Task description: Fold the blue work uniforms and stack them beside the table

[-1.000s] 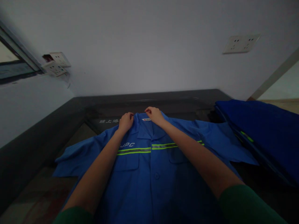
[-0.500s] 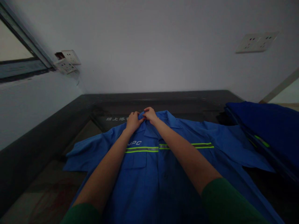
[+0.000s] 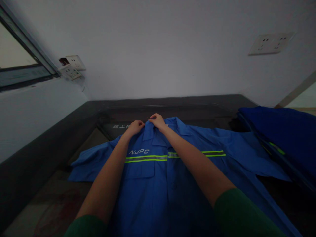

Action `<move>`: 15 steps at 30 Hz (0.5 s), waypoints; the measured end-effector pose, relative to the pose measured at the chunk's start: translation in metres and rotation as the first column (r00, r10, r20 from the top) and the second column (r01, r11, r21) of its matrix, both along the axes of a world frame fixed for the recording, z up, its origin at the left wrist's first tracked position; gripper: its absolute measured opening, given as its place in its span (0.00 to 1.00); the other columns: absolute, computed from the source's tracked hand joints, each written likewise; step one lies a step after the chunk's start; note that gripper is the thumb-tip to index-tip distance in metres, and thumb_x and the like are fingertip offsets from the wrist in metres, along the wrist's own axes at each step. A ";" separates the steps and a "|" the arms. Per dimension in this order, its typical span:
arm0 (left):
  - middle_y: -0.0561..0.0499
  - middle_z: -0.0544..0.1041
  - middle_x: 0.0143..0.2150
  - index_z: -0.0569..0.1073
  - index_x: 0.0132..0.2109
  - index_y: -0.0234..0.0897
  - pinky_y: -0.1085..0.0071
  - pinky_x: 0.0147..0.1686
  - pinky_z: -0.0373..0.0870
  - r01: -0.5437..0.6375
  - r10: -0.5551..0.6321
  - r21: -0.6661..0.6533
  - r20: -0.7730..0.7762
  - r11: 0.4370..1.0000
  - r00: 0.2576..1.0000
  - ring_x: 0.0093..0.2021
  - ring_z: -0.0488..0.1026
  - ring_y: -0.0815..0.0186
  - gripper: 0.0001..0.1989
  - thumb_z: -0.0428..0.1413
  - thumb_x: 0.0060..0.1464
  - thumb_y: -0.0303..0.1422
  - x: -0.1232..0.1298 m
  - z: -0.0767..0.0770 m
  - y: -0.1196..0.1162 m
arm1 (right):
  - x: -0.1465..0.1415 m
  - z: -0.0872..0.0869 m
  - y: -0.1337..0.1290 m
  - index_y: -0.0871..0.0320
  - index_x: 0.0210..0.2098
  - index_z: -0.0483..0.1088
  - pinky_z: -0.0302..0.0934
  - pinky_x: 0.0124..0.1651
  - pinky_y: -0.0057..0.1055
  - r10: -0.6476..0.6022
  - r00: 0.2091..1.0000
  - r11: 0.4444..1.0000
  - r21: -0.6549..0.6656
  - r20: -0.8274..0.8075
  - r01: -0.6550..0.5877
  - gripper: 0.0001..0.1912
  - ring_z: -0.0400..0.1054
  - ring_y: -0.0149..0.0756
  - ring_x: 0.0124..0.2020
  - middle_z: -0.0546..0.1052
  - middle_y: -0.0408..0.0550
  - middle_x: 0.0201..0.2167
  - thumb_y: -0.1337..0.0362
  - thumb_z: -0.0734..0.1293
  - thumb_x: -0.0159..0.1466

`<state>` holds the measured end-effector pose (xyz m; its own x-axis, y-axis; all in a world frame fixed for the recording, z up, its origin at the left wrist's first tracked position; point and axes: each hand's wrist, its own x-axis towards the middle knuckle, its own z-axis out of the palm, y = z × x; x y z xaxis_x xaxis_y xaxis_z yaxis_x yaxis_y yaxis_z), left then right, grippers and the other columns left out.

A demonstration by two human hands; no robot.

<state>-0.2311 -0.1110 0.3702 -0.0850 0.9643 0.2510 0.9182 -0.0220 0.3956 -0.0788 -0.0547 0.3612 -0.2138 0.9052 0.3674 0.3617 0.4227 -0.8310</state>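
A blue short-sleeved work shirt [image 3: 140, 187] lies spread out, front side up, with its collar at the far end. White letters and yellow-green reflective stripes cross its chest. My right hand [image 3: 158, 121] pinches the top of the collar [image 3: 148, 131] on the left side of the neck opening. Just left of it, my left hand [image 3: 136, 127] is closed with thumb and forefinger together, at the shirt's edge where collar meets shoulder. What cloth lies inside its fingers is partly hidden. Both forearms reach across the shirt's front.
Under the shirt is a dark surface with a raised rim [image 3: 158, 102] along the wall. Folded dark-blue cloth [image 3: 283, 135] is stacked at the right, touching the sleeve. Wall sockets [image 3: 270, 43] are at upper right, with more sockets [image 3: 71, 67] at left near a window frame [image 3: 27, 74].
My left hand has moved left from the collar tip toward the shoulder. The left collar flap now lies down flatter, and more chest lettering shows. My right hand has shifted slightly left.
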 end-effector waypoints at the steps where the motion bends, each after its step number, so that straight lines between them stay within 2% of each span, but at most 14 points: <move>1: 0.47 0.80 0.36 0.79 0.38 0.33 0.73 0.36 0.66 -0.005 0.005 0.019 -0.005 1.000 1.000 0.38 0.75 0.61 0.14 0.50 0.56 0.34 0.001 -0.001 0.000 | 0.000 0.001 0.000 0.59 0.37 0.72 0.63 0.43 0.28 0.001 1.000 1.000 0.009 0.021 -0.001 0.09 0.69 0.31 0.36 0.75 0.42 0.33 0.70 0.66 0.54; 6: 0.44 0.80 0.39 0.79 0.39 0.32 0.72 0.40 0.67 -0.041 0.044 0.054 -0.056 0.998 0.997 0.40 0.75 0.61 0.13 0.51 0.57 0.34 0.004 -0.005 0.000 | 0.001 0.003 -0.003 0.57 0.35 0.74 0.61 0.46 0.28 0.003 0.990 0.997 0.074 0.138 -0.013 0.11 0.70 0.33 0.39 0.77 0.43 0.35 0.75 0.68 0.53; 10: 0.43 0.80 0.41 0.78 0.41 0.34 0.71 0.42 0.68 -0.064 0.072 0.076 -0.118 0.995 0.990 0.44 0.75 0.59 0.13 0.50 0.59 0.34 0.009 -0.008 -0.003 | 0.002 0.000 -0.012 0.56 0.36 0.75 0.60 0.49 0.29 -0.019 0.968 0.990 0.143 0.250 -0.018 0.11 0.69 0.36 0.45 0.77 0.47 0.41 0.75 0.65 0.58; 12: 0.43 0.79 0.42 0.76 0.44 0.36 0.69 0.43 0.68 -0.080 0.092 0.087 -0.142 0.993 0.986 0.44 0.75 0.58 0.12 0.50 0.59 0.34 0.013 -0.008 -0.005 | 0.001 -0.003 -0.018 0.55 0.40 0.74 0.60 0.49 0.30 -0.079 0.926 0.974 0.228 0.368 -0.008 0.12 0.69 0.37 0.46 0.76 0.49 0.44 0.73 0.61 0.62; 15: 0.42 0.79 0.43 0.74 0.46 0.36 0.67 0.44 0.69 -0.127 0.142 0.096 -0.175 0.987 0.974 0.45 0.75 0.57 0.13 0.48 0.60 0.35 0.019 -0.007 -0.008 | 0.001 -0.007 -0.027 0.56 0.46 0.70 0.61 0.47 0.33 -0.204 0.832 0.919 0.393 0.516 -0.019 0.16 0.65 0.40 0.50 0.71 0.54 0.51 0.71 0.54 0.68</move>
<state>-0.2119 -0.1186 0.3633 -0.1582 0.9219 0.3538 0.9710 0.0803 0.2250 -0.0781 -0.0818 0.3540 -0.3987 0.7518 0.5252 0.7540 0.5947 -0.2789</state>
